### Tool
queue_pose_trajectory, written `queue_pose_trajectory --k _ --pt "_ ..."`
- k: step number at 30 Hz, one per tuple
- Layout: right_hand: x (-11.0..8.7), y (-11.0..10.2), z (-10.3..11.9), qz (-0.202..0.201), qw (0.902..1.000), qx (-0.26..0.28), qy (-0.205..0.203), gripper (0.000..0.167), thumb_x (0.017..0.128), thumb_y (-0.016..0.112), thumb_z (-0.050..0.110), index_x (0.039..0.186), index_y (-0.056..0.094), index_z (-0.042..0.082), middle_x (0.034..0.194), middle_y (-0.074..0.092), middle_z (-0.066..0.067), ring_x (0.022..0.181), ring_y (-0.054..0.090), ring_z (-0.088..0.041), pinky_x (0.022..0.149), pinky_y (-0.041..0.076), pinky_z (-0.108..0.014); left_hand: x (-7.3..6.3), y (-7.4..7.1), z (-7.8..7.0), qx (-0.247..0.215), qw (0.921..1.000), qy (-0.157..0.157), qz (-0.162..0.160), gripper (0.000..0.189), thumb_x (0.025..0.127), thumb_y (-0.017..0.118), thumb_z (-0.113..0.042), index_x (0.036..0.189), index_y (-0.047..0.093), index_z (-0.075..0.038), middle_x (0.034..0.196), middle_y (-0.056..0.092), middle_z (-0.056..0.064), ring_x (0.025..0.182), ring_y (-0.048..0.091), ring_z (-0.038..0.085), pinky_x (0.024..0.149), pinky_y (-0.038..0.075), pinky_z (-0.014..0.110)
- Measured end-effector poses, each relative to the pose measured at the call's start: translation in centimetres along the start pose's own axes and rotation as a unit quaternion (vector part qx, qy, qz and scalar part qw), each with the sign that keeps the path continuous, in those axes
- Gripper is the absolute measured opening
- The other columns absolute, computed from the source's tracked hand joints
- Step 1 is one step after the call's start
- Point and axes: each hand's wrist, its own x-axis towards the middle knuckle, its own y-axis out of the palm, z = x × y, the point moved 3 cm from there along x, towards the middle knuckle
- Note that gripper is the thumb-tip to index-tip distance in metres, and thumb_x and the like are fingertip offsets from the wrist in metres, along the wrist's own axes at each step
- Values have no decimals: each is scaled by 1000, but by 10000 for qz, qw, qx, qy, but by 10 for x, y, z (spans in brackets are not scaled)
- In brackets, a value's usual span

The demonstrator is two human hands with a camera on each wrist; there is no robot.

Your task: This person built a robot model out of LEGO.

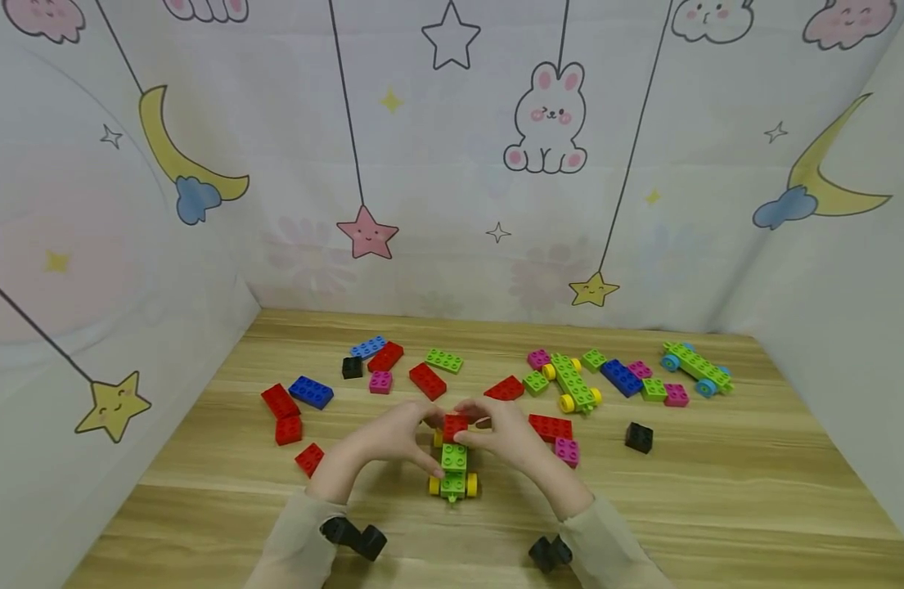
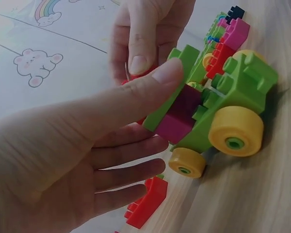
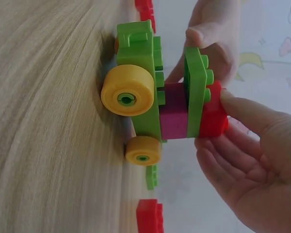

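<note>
A toy car with a green base and yellow wheels (image 3: pixel 127 90) stands on the table between the hands. On its base sits a magenta brick (image 3: pixel 173 119), topped by a green brick (image 3: pixel 196 92) that overhangs it. A red brick (image 3: pixel 212 111) is on the green brick's far end. My right hand (image 1: pixel 501 429) pinches this red brick between thumb and fingers. Around the car's left side is my left hand (image 1: pixel 400 433), its fingers extended and its thumb beside the green brick. Whether that thumb presses the brick is hard to tell.
Loose red, blue, magenta, green and black bricks lie about, among them a blue brick (image 1: pixel 311 392) at left and a black brick (image 1: pixel 639 438) at right. Two green wheeled bases, one yellow-wheeled (image 1: pixel 573 383), one blue-wheeled (image 1: pixel 697 368), stand back right. A printed curtain (image 1: pixel 452 164) encloses the table.
</note>
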Motion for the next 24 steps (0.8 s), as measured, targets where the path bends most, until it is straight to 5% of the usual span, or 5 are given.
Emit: queue_pose_trajectory --k 4,11,24 --pt "0 0 0 -42 10000 -32 60 25 89 73 21 110 66 10 108 70 -5 104 65 -24 94 53 -44 -2 -4 0 -30 9998 117 -134 71 74 86 -31 131 58 -2 128 63 12 119 56 31 102 46 53" --pt "0 -1 1 -23 9998 -200 7 25 88 74 24 109 68 12 107 70 -3 103 65 -23 95 52 -44 -4 -10 -7 -181 9973 376 -600 45 86 76 -26 123 65 -2 120 68 12 112 61 31 97 50 52" --pt "-1 -4 -2 147 9999 -38 30 33 89 72 24 116 70 5 113 71 -10 104 67 -26 91 55 -42 0 -9 -10 -17 9956 438 -831 33 85 77 -21 113 73 -4 110 73 11 104 68 26 90 55 46"
